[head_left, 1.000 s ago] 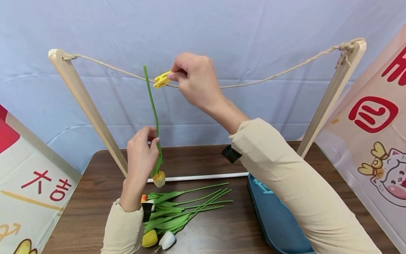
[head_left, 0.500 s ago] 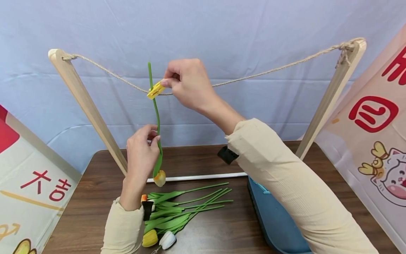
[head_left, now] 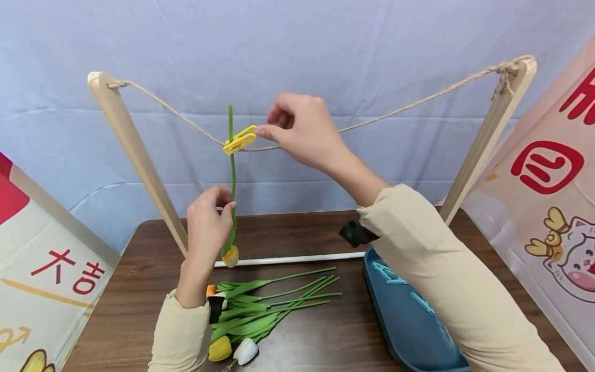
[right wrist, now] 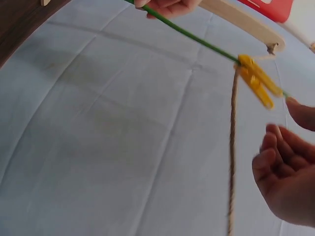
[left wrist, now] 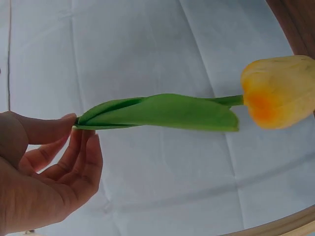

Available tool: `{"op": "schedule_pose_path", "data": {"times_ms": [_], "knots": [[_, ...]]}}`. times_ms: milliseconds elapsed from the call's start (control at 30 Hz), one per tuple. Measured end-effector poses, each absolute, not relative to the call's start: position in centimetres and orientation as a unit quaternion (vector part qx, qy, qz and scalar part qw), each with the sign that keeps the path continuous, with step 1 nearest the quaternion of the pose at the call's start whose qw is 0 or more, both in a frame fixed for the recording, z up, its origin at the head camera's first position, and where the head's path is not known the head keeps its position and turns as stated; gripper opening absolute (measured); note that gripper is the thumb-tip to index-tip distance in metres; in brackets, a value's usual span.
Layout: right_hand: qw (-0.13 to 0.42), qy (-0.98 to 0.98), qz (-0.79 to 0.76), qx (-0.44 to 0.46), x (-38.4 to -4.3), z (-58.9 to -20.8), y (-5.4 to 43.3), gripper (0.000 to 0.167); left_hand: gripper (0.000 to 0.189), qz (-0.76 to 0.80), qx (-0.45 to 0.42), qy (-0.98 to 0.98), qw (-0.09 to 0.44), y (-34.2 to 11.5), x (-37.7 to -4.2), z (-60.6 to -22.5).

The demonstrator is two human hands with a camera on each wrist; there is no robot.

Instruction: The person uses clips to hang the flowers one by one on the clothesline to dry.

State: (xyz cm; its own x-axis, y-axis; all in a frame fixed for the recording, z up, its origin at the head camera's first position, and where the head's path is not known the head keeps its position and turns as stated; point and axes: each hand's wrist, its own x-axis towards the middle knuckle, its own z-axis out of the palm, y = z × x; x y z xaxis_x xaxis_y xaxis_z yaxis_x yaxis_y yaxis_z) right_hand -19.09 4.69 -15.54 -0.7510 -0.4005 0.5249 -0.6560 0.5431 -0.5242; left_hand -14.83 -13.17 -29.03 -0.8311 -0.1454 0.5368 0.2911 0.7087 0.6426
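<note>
My left hand (head_left: 209, 219) pinches the stem of a yellow-white artificial tulip (head_left: 230, 257) between thumb and fingers, and the bloom hangs down. The left wrist view shows its folded green leaf (left wrist: 167, 112) and the orange patch on its bloom (left wrist: 278, 93). A yellow clothespin (head_left: 239, 140) clips the upper stem to the twine (head_left: 381, 111). My right hand (head_left: 304, 129) is just right of the clothespin, thumb and fingers parted. In the right wrist view, a gap shows between those fingers and the clothespin (right wrist: 256, 81).
Two wooden posts (head_left: 139, 160) hold the sagging twine, with a white rod (head_left: 297, 259) low between them. Several more tulips (head_left: 260, 305) lie on the brown table (head_left: 334, 330). A blue tray (head_left: 400, 320) with light-blue clothespins (head_left: 387, 274) stands at the right, partly under my right sleeve.
The clothespin has gone from beside the stem to clipped over stem and twine, and my right hand has let go, moving right. The left post leans further inward; the twine sags lower.
</note>
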Motion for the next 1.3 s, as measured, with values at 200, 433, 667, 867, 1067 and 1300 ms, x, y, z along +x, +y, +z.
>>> {"op": "schedule_pose_path", "data": {"times_ms": [200,433,667,867,1067,1300], "knots": [[0.079,-0.879,0.323,0.343,-19.4,-16.9,7.5,0.015,0.01,-0.379,-0.036,-0.888,0.258,-13.2,-15.0,-29.3],[-0.055,-0.89,0.243,0.382,-20.1,-18.9,10.6,0.009,0.01,-0.372,-0.033,-0.894,0.246,-13.4,-15.2,-29.5],[-0.14,-0.888,0.228,0.374,-21.0,-21.0,14.1,0.013,0.01,-0.367,-0.032,-0.897,0.243,-13.7,-15.2,-29.8],[-0.162,-0.902,0.236,0.322,-21.5,-23.3,17.4,0.014,0.009,-0.371,-0.03,-0.897,0.236,-14.0,-15.0,-29.9],[-0.189,-0.908,0.267,0.263,-21.9,-26.9,21.0,0.014,0.01,-0.367,-0.024,-0.902,0.226,-14.3,-14.9,-30.0],[-0.225,-0.902,0.299,0.214,-21.5,-31.6,24.8,0.016,0.01,-0.358,-0.025,-0.906,0.226,-14.4,-14.8,-30.4]]}}
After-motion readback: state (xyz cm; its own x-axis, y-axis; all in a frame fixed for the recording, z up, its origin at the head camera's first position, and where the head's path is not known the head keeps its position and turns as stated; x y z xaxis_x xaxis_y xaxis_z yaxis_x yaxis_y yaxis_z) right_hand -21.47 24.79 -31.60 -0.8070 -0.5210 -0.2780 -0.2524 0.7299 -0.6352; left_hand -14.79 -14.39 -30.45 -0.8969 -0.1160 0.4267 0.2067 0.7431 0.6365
